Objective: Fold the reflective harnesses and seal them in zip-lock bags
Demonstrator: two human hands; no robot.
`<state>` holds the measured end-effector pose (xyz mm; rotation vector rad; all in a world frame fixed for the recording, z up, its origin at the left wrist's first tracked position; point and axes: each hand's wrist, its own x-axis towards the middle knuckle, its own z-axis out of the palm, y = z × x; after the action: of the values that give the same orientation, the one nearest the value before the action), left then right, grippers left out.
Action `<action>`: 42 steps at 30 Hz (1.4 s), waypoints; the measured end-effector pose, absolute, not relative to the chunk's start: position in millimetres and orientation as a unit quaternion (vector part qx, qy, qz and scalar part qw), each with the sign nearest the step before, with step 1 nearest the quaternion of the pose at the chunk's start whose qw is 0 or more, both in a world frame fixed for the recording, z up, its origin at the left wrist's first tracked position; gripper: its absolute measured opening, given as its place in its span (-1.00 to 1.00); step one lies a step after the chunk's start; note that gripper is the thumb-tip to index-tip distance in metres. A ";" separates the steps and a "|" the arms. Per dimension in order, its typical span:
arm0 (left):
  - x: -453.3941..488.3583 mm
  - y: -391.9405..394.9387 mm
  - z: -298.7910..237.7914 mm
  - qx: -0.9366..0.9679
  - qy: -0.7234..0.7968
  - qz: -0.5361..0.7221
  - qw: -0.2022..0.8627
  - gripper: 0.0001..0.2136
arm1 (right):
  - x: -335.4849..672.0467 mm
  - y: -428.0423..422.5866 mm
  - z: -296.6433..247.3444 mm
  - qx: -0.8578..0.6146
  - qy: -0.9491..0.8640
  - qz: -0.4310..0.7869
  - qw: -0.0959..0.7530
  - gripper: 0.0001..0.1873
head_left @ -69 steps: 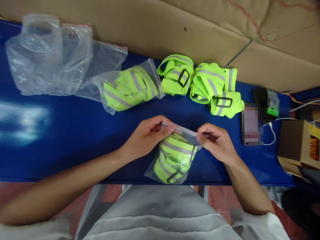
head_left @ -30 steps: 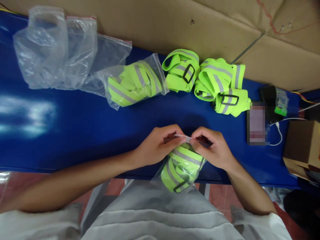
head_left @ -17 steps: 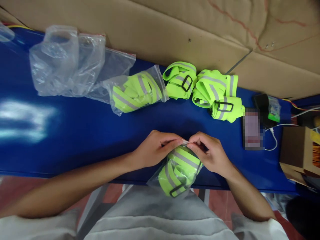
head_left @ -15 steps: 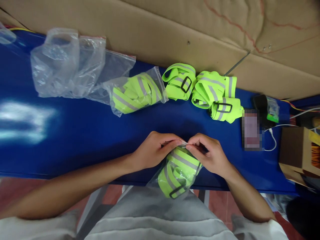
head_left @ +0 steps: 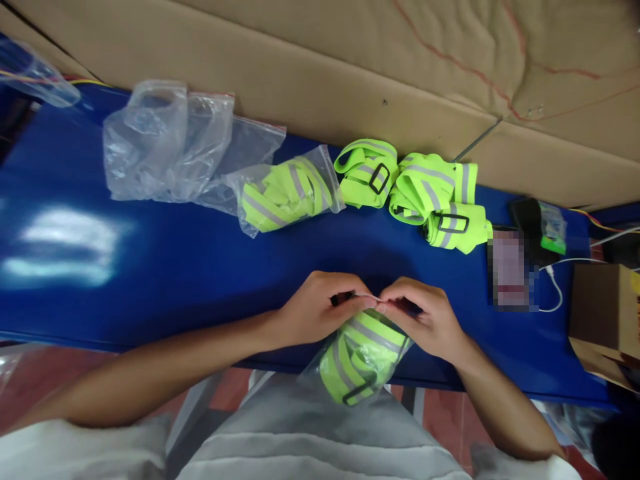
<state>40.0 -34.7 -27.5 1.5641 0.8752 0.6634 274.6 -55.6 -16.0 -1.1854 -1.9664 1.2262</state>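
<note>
A clear zip bag (head_left: 320, 363) hangs over the table's near edge with a folded neon-yellow reflective strap (head_left: 361, 363) inside. My left hand (head_left: 323, 310) pinches the bag's top edge between thumb and fingers. Close beside it, my right hand (head_left: 425, 317) pinches the same edge, the fingertips of both hands nearly meeting. Farther back lies another clear bag (head_left: 330, 170) holding a folded strap (head_left: 285, 193). To its right are loose bundles of the same strap with black buckles, a single bundle (head_left: 367, 172) and a larger group (head_left: 440, 200).
Several flat clear bags (head_left: 165, 147) lie at the back left of the blue table (head_left: 180, 260). On the right are a phone (head_left: 510, 267), a white cable (head_left: 557, 287), a small clear packet (head_left: 553, 227) and a cardboard box (head_left: 603, 310). A brown covered panel (head_left: 310, 73) borders the back.
The view has shifted, so everything on the table appears slightly farther right and lower. My left thumb and fingers have come closer to my right fingertips along the bag's edge.
</note>
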 end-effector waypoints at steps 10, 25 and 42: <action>23.2 1.9 -25.3 0.604 0.448 0.349 0.559 -0.60 | 293.6 -37.3 -28.4 -0.563 -0.527 0.531 0.350 -0.61; 21.1 -18.0 -31.7 0.598 0.390 0.309 0.629 0.06 | 289.3 -37.8 -37.4 -0.493 -0.395 0.605 0.484 -0.75; -77.4 123.6 28.9 0.804 0.551 0.149 0.167 -0.52 | 289.9 -32.0 -40.9 -0.519 -0.453 0.595 0.415 -0.54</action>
<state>-77.4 123.6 28.9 2.2869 1.5682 0.4251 289.9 -32.0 -40.9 -1.3042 -1.1387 1.4939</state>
